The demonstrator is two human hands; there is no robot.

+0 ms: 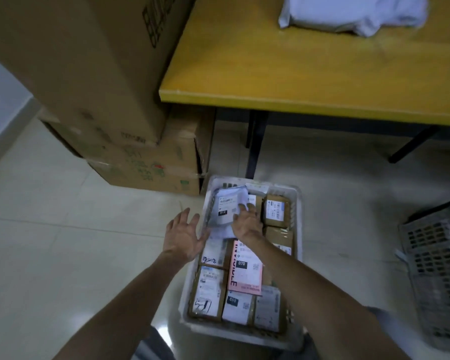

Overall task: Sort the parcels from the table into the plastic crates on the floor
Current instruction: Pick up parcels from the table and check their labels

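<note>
Yellow table (309, 74) above; on the floor below it, the white crate (298, 229) looks nearly full. The grey mailer (225, 206) lies in its far-left corner, label up, long axis along the crate's length, label top toward the table. The right hand (247, 224) grips its right edge; the left hand (183, 237) hovers spread, holding nothing. It is best pressed flat before letting go.

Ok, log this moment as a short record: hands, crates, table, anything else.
white crate: on the floor, packed with labelled parcels
left hand: open, fingers spread, by the crate's left rim, holding nothing
right hand: on the white mailer at the crate's far end; grip unclear
grey crate: on the floor, to the right
table: yellow top, one white parcel on it
cardboard boxes: stacked at left
</note>
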